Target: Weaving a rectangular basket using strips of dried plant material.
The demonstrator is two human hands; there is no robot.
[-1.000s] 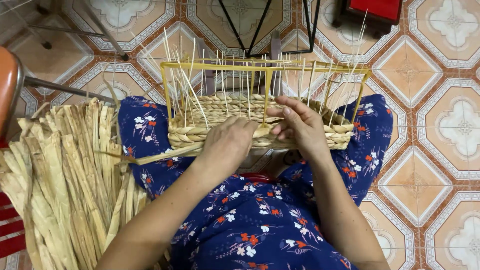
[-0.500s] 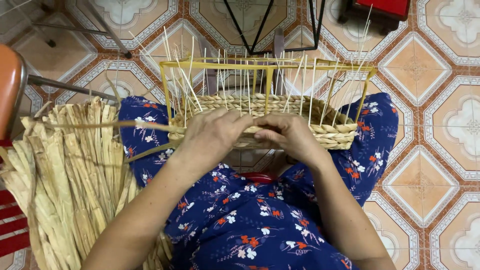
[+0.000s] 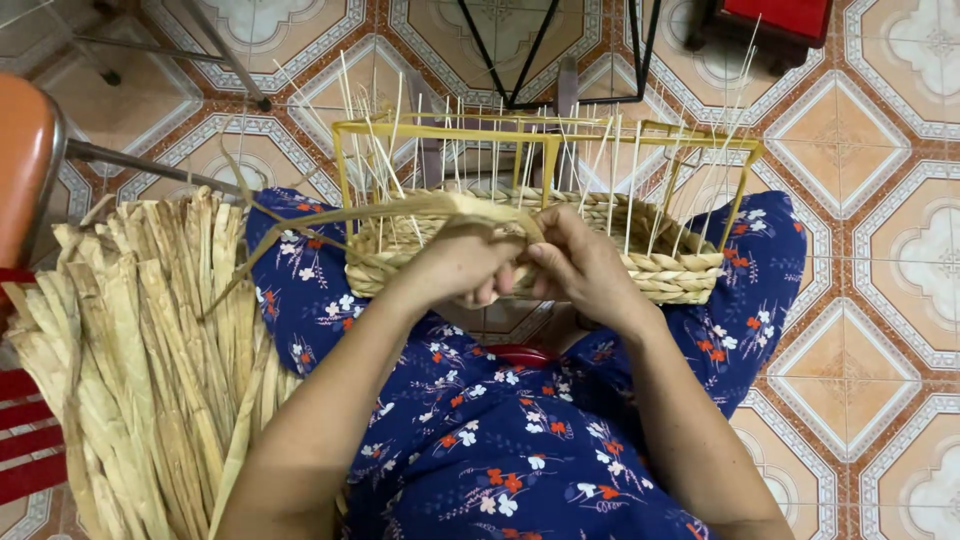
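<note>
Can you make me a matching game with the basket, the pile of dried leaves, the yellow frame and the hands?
Things:
1. half-woven basket
2. pile of dried leaves
3. yellow frame
4. left hand and right hand

Places:
A. beside the left leg
B. across the lap
C. at the basket's near rim, on a long flat strand
D. standing above the woven wall

Pairs: 1-B, 2-A, 3-D, 4-C

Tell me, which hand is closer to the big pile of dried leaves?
Left. The left hand works at the woven basket on the side toward the pile of dried leaves. The right hand is beyond it, farther from the pile.
</note>
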